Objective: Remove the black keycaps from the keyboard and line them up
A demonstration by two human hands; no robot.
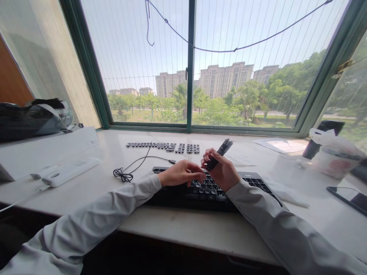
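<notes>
Just one cam, worn on the head, looking forward and down between two long light-grey fabric sleeves (94,223) that run in from the bottom corners. The wide black plastic keyboard (208,193) sits pretty close, just below mid-frame, near enough to pick out single keys. Past the glossy white tabletop (97,194), the cam faces a big green-framed glass window (190,91) head-on.
</notes>
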